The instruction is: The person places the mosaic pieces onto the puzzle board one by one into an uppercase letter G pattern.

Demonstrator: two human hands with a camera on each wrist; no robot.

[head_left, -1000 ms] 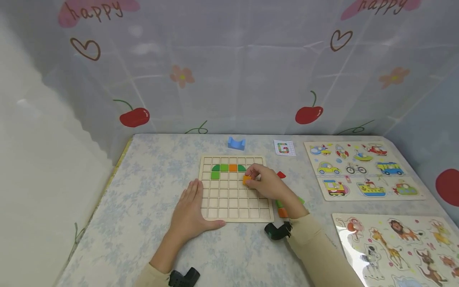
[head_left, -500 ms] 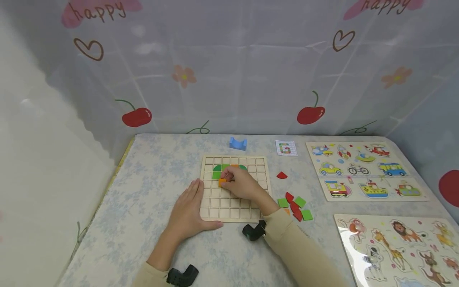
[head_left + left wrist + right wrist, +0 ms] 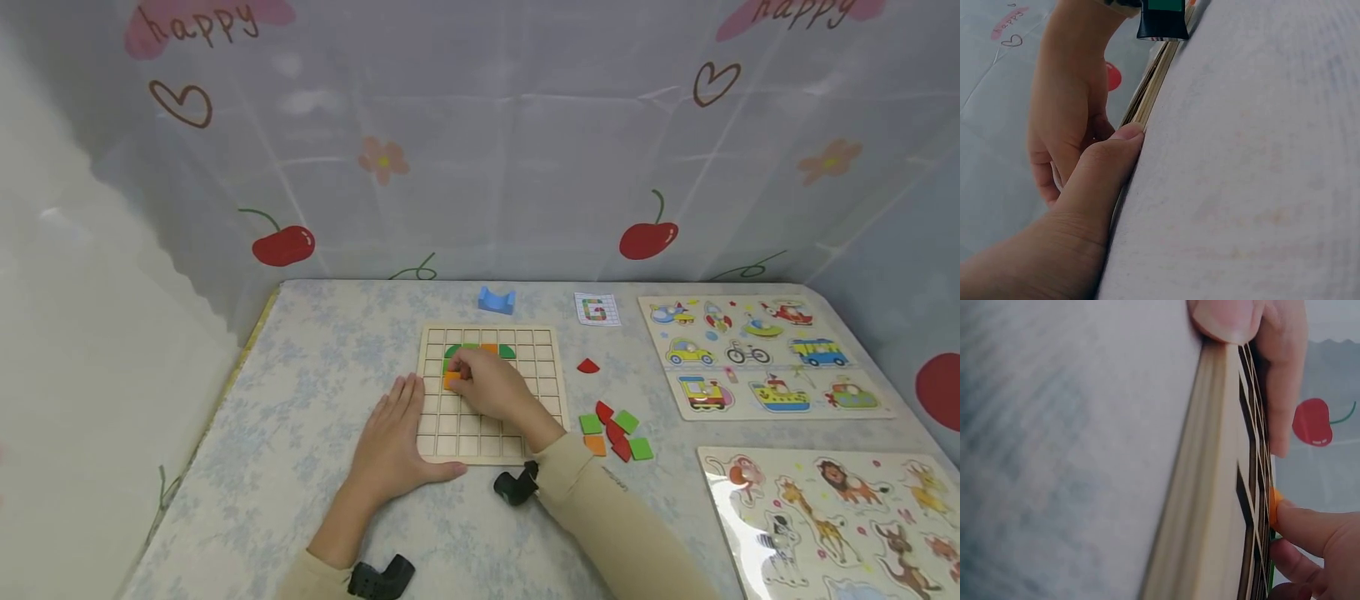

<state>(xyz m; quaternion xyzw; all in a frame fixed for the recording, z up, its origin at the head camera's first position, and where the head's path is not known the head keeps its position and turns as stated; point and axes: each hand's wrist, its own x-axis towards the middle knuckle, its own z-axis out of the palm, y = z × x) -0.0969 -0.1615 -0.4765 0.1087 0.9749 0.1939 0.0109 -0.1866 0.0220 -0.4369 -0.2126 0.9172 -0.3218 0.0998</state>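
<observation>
A wooden grid board lies on the table. My left hand rests along its left side, fingers straight, thumb at the near edge; in the left wrist view the left thumb presses the board's side. My right hand pinches an orange square tile at the left part of the grid, just below a green square tile. In the right wrist view the orange tile shows between thumb and fingers. Along the upper row sit a dark green rounded tile, an orange tile and more green ones.
Right of the board lie several loose tiles, among them a red one, a green one and an orange one. Behind stand a blue curved block and a pattern card. A vehicle puzzle and an animal puzzle lie at right.
My right hand has carried the orange tile leftward across the board, from the right part of the grid to below the left green square. The left hand has stayed in place.
</observation>
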